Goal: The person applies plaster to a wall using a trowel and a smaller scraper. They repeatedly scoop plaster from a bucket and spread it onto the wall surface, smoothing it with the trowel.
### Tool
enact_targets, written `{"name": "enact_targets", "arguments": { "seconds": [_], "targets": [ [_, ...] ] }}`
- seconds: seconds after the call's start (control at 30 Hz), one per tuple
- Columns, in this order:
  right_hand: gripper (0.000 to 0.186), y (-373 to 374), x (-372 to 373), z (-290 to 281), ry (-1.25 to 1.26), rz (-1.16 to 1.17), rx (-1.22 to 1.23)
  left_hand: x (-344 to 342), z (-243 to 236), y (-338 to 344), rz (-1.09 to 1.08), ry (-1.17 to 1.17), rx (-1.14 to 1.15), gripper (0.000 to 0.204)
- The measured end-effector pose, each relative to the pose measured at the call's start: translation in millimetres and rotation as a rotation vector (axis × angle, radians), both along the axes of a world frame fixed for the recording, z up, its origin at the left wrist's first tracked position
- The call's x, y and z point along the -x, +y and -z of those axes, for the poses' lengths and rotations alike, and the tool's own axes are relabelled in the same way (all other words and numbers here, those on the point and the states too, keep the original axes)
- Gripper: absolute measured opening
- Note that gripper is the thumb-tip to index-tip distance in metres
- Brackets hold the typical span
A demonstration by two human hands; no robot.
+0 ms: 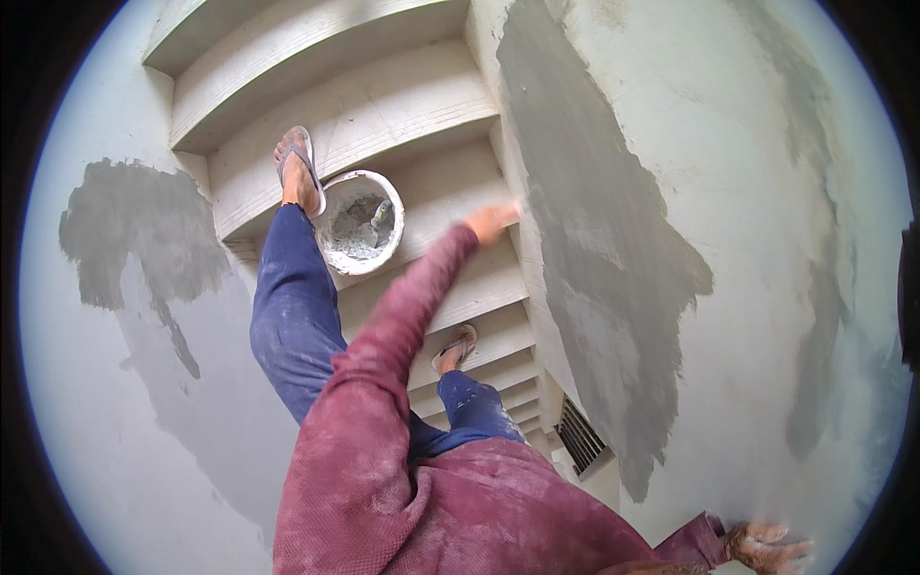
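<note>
Sleeve fabric in dusty maroon filled the lower middle of the frame, where the person's torso and arms began. At the lower right corner, the right hand (pixel 767 548) lay flat with spread fingers against the pale wall (pixel 757 240), its grip wide and holding nothing. The left arm stretched up toward the centre of the frame, and the left hand (pixel 492 222) met the edge of the wall beside a broad patch of wet grey plaster (pixel 594 240); something pale showed at its fingertips, blurred, so whether its grip closed on a tool could not be told.

Below that arm, blue trousers led to two feet in flip-flops on the pale stairs (pixel 422 115): the right foot (pixel 454 349) on a lower step just below centre, the left foot (pixel 299 171) on a higher step in the upper left of centre. Just beside the left foot, touching it at the rim, sat a round white bucket (pixel 360 222) with grey plaster mix and a tool inside. A dark vent grille (pixel 581 437) sat low in the wall at lower centre. Farther off, another grey plaster patch (pixel 129 235) marked the wall at the left of the frame.
</note>
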State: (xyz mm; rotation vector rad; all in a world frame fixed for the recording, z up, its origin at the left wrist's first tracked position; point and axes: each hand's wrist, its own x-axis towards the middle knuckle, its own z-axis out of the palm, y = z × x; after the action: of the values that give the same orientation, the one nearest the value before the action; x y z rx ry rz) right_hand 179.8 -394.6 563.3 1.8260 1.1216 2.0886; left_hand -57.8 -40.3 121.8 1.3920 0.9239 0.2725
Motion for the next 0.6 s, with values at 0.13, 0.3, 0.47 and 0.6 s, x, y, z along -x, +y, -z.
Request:
{"name": "enact_targets", "arguments": {
  "seconds": [0.13, 0.3, 0.47, 0.6],
  "targets": [
    [0.052, -5, -10, -1, 0.012, -0.05, -0.021, 41, -2, 169, -0.22, 0.22, -0.394, 0.05],
    [0.051, -2, -12, 4, -0.026, -0.016, 0.003, 24, -49, 251, -0.376, 0.056, -0.401, 0.054],
    [0.05, 4, -12, 3, -0.031, -0.007, 0.05, -1, -38, 227, -0.401, -0.072, -0.326, 0.056],
    [0.05, 3, -12, 1, -0.029, -0.017, 0.068, -26, -29, 152, -0.359, -0.079, -0.144, 0.05]
  ]
}}
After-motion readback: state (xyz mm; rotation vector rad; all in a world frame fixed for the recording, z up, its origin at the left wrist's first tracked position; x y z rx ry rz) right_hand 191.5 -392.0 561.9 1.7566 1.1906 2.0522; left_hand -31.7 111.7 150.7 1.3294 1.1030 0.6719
